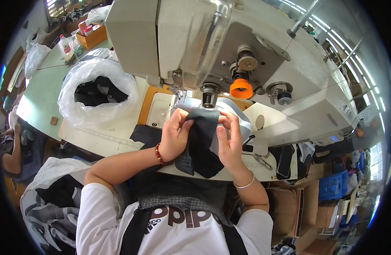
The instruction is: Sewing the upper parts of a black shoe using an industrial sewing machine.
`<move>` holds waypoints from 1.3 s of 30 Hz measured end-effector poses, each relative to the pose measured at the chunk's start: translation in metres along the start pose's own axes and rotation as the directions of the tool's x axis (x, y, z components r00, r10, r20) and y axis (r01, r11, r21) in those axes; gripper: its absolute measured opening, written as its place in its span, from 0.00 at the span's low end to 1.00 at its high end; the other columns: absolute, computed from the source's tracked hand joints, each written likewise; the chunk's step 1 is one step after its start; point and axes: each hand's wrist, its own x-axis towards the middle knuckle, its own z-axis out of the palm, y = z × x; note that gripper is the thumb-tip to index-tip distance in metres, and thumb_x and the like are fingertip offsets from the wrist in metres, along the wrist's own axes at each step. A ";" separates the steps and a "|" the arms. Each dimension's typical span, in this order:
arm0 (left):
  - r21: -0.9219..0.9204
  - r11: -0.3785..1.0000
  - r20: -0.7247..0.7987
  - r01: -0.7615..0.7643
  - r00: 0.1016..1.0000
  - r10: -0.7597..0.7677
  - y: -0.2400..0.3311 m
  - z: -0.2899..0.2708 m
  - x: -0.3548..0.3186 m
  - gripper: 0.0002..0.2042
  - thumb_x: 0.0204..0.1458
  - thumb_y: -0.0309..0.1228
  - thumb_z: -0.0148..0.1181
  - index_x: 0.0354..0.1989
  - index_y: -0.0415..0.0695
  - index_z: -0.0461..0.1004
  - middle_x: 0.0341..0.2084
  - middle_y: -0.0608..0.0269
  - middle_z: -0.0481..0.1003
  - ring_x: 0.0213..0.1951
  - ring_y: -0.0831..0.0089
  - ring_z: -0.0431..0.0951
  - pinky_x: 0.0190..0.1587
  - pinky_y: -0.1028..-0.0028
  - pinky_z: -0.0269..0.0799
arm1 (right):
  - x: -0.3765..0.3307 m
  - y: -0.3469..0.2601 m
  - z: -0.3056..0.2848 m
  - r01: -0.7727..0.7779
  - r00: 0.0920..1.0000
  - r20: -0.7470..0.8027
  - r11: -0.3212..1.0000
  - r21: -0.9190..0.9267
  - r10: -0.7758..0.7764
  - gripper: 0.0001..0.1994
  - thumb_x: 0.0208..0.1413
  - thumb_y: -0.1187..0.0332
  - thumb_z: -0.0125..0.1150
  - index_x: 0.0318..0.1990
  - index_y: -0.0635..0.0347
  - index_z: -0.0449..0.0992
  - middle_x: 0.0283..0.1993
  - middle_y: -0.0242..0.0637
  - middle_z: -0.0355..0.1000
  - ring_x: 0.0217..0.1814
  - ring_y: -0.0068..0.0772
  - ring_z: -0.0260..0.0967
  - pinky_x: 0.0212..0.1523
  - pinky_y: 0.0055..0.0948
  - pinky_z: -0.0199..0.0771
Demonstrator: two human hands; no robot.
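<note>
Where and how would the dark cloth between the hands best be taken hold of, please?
The dark cloth is probably best pinched at the two ends of its upper edge, coming from left and right: that part lies fairly smooth between the left hand and right hand, while the lower part looks loose and folded.

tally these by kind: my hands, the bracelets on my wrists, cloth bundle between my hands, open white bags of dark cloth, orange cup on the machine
Hands: 2 (left hand, right hand)
Bracelets: 2 (red beaded bracelet, silver bangle)
Dark cloth bundle: 1
Open white bags: 2 (upper bag, lower bag)
Orange cup: 1
Total: 8
</note>
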 end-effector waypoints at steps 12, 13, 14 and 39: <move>-0.447 0.823 0.096 0.351 0.933 -0.347 0.008 -0.016 -0.005 0.03 0.69 0.25 0.58 0.47 0.41 0.73 0.32 0.73 0.78 0.34 0.90 0.71 0.36 0.82 0.68 | 0.025 -0.003 0.027 0.362 0.931 0.065 0.885 -0.294 -0.359 0.11 0.66 0.82 0.56 0.52 0.64 0.78 0.46 0.44 0.82 0.35 0.38 0.77 0.38 0.33 0.77; -0.449 0.796 0.138 0.406 0.912 -0.387 0.010 -0.021 -0.005 0.03 0.69 0.26 0.58 0.46 0.41 0.73 0.32 0.74 0.77 0.34 0.90 0.70 0.36 0.82 0.68 | 0.028 -0.003 0.025 0.364 0.931 0.094 0.886 -0.286 -0.352 0.11 0.66 0.83 0.55 0.52 0.65 0.79 0.46 0.44 0.82 0.34 0.38 0.77 0.38 0.33 0.76; -0.470 0.769 0.175 0.434 0.899 -0.401 0.012 -0.025 -0.005 0.03 0.70 0.28 0.59 0.45 0.42 0.74 0.31 0.75 0.76 0.34 0.90 0.70 0.36 0.82 0.68 | 0.031 -0.003 0.023 0.366 0.931 0.122 0.889 -0.277 -0.345 0.12 0.65 0.83 0.55 0.52 0.65 0.80 0.45 0.43 0.83 0.34 0.38 0.76 0.37 0.33 0.76; 0.537 0.818 0.454 0.207 0.747 -0.487 0.016 -0.141 0.033 0.09 0.66 0.30 0.59 0.46 0.39 0.82 0.40 0.60 0.84 0.45 0.68 0.83 0.51 0.69 0.77 | 0.064 -0.012 0.019 0.307 0.923 0.318 0.912 -0.273 -0.216 0.20 0.59 0.85 0.55 0.54 0.58 0.85 0.37 0.44 0.76 0.40 0.40 0.76 0.45 0.30 0.75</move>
